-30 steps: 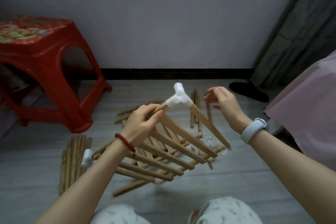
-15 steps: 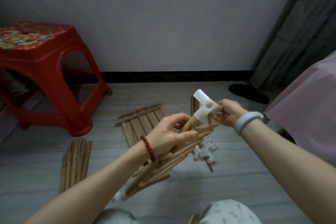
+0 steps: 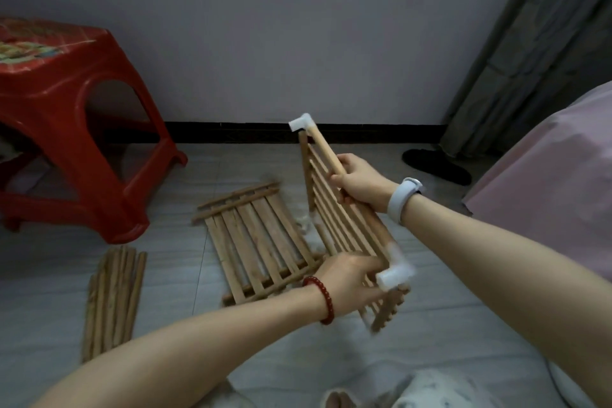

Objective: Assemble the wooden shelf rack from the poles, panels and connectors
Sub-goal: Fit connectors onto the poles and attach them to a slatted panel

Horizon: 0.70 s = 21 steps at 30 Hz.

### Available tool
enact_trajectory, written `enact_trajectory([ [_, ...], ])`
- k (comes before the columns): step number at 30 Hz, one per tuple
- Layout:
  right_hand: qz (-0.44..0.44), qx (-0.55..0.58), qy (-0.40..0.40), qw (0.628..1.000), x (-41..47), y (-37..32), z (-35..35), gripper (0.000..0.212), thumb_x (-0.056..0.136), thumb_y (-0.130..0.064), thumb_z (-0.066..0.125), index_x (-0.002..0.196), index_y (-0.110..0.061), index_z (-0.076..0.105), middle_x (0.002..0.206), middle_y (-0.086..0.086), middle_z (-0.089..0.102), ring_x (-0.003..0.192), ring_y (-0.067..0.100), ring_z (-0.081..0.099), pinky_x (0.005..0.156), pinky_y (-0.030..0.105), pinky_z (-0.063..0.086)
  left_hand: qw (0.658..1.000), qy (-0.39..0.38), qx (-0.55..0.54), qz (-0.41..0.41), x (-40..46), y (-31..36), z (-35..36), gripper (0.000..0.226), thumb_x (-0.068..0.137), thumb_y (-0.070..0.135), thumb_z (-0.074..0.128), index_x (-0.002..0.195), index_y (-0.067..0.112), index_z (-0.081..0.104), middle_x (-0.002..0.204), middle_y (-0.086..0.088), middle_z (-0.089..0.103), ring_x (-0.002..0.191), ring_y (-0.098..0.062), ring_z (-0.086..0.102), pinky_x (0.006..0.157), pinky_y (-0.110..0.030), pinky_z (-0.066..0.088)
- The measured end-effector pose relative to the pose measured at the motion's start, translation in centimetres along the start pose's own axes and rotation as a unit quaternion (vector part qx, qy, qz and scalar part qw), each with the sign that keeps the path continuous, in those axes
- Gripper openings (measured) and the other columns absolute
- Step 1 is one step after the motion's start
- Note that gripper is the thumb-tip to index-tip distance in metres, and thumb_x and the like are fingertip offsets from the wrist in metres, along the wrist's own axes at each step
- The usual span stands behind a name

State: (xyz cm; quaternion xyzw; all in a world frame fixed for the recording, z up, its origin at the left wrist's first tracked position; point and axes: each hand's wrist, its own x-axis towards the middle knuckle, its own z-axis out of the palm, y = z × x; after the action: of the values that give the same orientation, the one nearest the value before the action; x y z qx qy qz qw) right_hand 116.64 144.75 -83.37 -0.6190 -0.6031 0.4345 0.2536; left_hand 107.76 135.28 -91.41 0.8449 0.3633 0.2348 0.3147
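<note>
Your left hand (image 3: 347, 278) grips the near end of the slatted panel (image 3: 344, 219) by its white connector (image 3: 394, 276); beyond it, your right hand's fingers (image 3: 346, 175) wrap the panel's pole (image 3: 326, 151), held above the floor (image 3: 185, 318).

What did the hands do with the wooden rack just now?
The held panel was swung around, its far connector now pointing up toward the wall. The right hand took hold of its pole; the left hand shifted to the near connector. Floor panel, poles and stool stayed.
</note>
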Motion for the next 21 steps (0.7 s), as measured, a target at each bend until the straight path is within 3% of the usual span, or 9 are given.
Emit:
enact_trajectory([
  [3, -0.005, -0.077, -0.047, 0.996, -0.7, 2.4, -0.5, 0.035, 0.095, -0.005, 0.045, 0.130, -0.011, 0.041, 0.100, 0.007, 0.058, 0.058, 0.013, 0.051, 0.052, 0.028, 0.045, 0.998, -0.054, -0.020, -0.028, 0.5, -2.4, -0.4, 0.030, 0.088, 0.031, 0.060, 0.113, 0.016, 0.064, 0.106, 0.000, 0.067, 0.096, -0.010, 0.060, 0.081, -0.021, 0.046],
  [6, -0.014, -0.060, -0.078, 0.995, -1.5, 4.5, -1.7, 0.038, 0.094, -0.004, 0.047, 0.129, -0.018, 0.044, 0.089, -0.002, 0.058, 0.058, 0.007, 0.052, 0.052, 0.022, 0.045, 0.997, -0.008, 0.004, -0.082, -0.1, -5.3, -1.8, 0.020, 0.091, 0.025, 0.057, 0.105, 0.014, 0.067, 0.100, 0.000, 0.067, 0.094, -0.012, 0.061, 0.082, -0.025, 0.048],
  [10, -0.019, -0.050, -0.137, 0.989, -3.0, 6.5, -3.6, 0.032, 0.093, -0.007, 0.051, 0.114, -0.031, 0.050, 0.085, -0.003, 0.058, 0.057, 0.003, 0.051, 0.051, 0.016, 0.044, 0.968, 0.225, 0.013, -0.107, -0.4, -6.7, -4.5, 0.010, 0.089, 0.016, 0.059, 0.079, 0.015, 0.061, 0.072, 0.010, 0.052, 0.070, -0.010, 0.051, 0.066, -0.024, 0.044],
  [12, -0.025, -0.053, -0.130, 0.990, -3.7, 7.3, -4.1, 0.023, 0.093, -0.014, 0.053, 0.107, -0.032, 0.053, 0.081, -0.001, 0.057, 0.054, 0.003, 0.049, 0.050, 0.016, 0.041, 0.930, 0.347, 0.020, -0.116, -0.1, -6.8, -5.6, 0.014, 0.086, 0.012, 0.061, 0.076, 0.016, 0.052, 0.070, 0.010, 0.045, 0.065, -0.009, 0.044, 0.061, -0.020, 0.037],
  [14, -0.045, -0.092, -0.099, 0.990, -4.2, 7.9, -4.8, 0.012, 0.092, -0.024, 0.056, 0.103, -0.030, 0.056, 0.077, 0.001, 0.056, 0.056, 0.006, 0.048, 0.052, 0.020, 0.040, 0.900, 0.411, 0.008, -0.143, 0.2, -7.0, -6.5, 0.013, 0.084, 0.014, 0.062, 0.085, 0.014, 0.050, 0.081, 0.004, 0.045, 0.073, -0.013, 0.047, 0.065, -0.026, 0.041],
  [16, -0.064, -0.127, -0.078, 0.987, -4.6, 8.4, -5.4, 0.008, 0.091, -0.028, 0.057, 0.098, -0.029, 0.058, 0.074, 0.002, 0.054, 0.059, 0.010, 0.046, 0.057, 0.024, 0.038, 0.913, 0.361, -0.037, -0.186, 0.2, -7.5, -6.6, 0.036, 0.083, 0.019, 0.067, 0.112, 0.010, 0.048, 0.107, 0.001, 0.042, 0.099, -0.016, 0.047, 0.084, -0.032, 0.043],
  [18, -0.061, -0.141, -0.080, 0.985, -5.2, 9.0, -6.1, 0.005, 0.091, -0.028, 0.056, 0.096, -0.030, 0.059, 0.071, -0.002, 0.053, 0.059, 0.006, 0.047, 0.057, 0.021, 0.038, 0.956, 0.180, -0.116, -0.201, 0.3, -7.9, -6.5, 0.068, 0.081, 0.029, 0.069, 0.137, 0.013, 0.032, 0.125, 0.002, 0.035, 0.116, -0.013, 0.038, 0.096, -0.031, 0.037],
  [20, -0.050, -0.157, -0.087, 0.982, -5.8, 9.6, -6.5, 0.004, 0.093, -0.027, 0.055, 0.094, -0.027, 0.058, 0.072, -0.004, 0.054, 0.059, 0.004, 0.048, 0.058, 0.021, 0.040, 0.969, 0.008, -0.160, -0.190, 1.0, -7.5, -6.3, 0.073, 0.079, 0.034, 0.070, 0.138, 0.017, 0.030, 0.128, 0.002, 0.043, 0.117, -0.015, 0.044, 0.097, -0.033, 0.041],
  [21, -0.043, -0.170, -0.090, 0.980, -6.0, 10.0, -6.5, 0.005, 0.093, -0.026, 0.054, 0.093, -0.023, 0.058, 0.074, -0.003, 0.054, 0.062, 0.007, 0.049, 0.060, 0.024, 0.042, 0.969, -0.034, -0.165, -0.180, 1.3, -7.3, -5.9, 0.062, 0.081, 0.033, 0.068, 0.132, 0.018, 0.037, 0.123, 0.001, 0.049, 0.114, -0.016, 0.050, 0.096, -0.035, 0.044],
])
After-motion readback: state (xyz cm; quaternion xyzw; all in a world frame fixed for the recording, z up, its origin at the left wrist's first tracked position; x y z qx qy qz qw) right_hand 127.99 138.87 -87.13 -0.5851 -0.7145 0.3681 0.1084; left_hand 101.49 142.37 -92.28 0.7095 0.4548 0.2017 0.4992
